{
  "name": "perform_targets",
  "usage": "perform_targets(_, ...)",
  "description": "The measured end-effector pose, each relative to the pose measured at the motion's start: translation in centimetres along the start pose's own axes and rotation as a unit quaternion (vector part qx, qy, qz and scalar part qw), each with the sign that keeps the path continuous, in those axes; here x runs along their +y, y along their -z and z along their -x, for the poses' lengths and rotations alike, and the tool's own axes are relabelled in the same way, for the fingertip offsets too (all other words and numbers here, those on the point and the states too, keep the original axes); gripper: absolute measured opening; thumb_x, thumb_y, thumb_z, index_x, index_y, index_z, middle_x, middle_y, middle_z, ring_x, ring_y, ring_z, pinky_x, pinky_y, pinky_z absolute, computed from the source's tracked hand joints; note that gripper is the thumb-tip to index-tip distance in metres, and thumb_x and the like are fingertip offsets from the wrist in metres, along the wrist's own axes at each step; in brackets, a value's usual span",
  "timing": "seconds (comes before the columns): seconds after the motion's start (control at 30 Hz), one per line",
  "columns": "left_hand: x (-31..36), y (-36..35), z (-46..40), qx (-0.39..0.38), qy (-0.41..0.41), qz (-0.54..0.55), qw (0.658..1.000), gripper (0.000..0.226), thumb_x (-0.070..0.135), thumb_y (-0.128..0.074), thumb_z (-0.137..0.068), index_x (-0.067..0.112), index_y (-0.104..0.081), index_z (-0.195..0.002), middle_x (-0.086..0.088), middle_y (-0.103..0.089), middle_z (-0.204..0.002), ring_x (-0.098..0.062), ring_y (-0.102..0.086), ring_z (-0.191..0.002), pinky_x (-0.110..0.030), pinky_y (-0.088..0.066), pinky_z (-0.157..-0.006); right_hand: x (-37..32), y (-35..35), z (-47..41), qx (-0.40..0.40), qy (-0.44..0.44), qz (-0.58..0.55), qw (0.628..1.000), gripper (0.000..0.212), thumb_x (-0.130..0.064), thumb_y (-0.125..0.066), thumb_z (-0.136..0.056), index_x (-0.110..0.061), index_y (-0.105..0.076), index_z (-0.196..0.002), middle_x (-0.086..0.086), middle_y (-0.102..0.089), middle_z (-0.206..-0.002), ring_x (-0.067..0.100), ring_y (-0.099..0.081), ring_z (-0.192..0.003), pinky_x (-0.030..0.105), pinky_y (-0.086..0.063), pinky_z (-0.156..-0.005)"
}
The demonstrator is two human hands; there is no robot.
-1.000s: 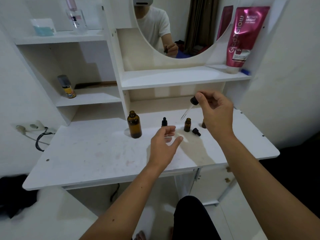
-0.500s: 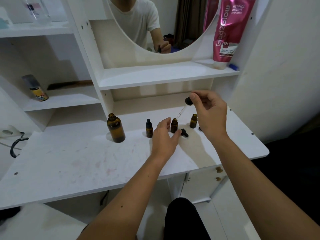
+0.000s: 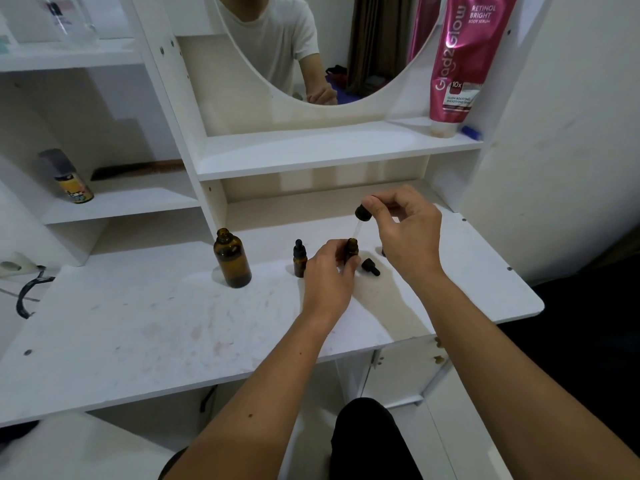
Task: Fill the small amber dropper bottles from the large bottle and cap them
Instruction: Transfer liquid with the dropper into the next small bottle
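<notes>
The large amber bottle (image 3: pixel 232 258) stands uncapped on the white table (image 3: pixel 138 317). To its right stands a small amber bottle (image 3: pixel 299 259) with a black dropper cap on. My left hand (image 3: pixel 327 278) is closed around another small open bottle (image 3: pixel 351 249). My right hand (image 3: pixel 407 233) pinches a black dropper cap (image 3: pixel 362 213), and its glass pipette slants down toward that bottle's mouth. A loose black dropper cap (image 3: pixel 370 266) lies on the table between my hands. Behind my right hand a further small bottle is mostly hidden.
A shelf unit with a round mirror (image 3: pixel 311 46) rises behind the table. A pink tube (image 3: pixel 457 60) stands on the upper shelf, a spray can (image 3: pixel 69 180) on the left shelf. A black cable (image 3: pixel 26 296) hangs at the left edge.
My left hand has reached forward from the table and closed on the small open bottle. My right hand keeps the dropper above it. The camera has tilted down and to the right.
</notes>
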State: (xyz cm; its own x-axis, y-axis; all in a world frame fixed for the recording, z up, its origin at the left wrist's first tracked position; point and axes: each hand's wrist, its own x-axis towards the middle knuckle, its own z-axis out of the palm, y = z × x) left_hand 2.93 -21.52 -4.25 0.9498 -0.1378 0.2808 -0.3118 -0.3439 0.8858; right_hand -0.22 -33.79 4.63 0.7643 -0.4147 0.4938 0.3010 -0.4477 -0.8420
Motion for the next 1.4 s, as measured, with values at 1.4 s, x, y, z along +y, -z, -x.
perform_targets(1.4, 1.0, 3.4, 4.3, -0.008, 0.061, -0.006, 0.998, 0.057, 0.028, -0.073, -0.096, 0.020, -0.052, -0.148, 0.005, -0.064, -0.139, -0.011, -0.061, -0.125, -0.033, -0.050, -0.110, -4.2, -0.2, 0.4, 0.034, 0.052, -0.046, 0.997, 0.014, -0.027, -0.074, -0.099, -0.017, -0.076, -0.108, 0.002, -0.078, -0.102, 0.011, -0.075, -0.094, 0.028, -0.061, -0.084)
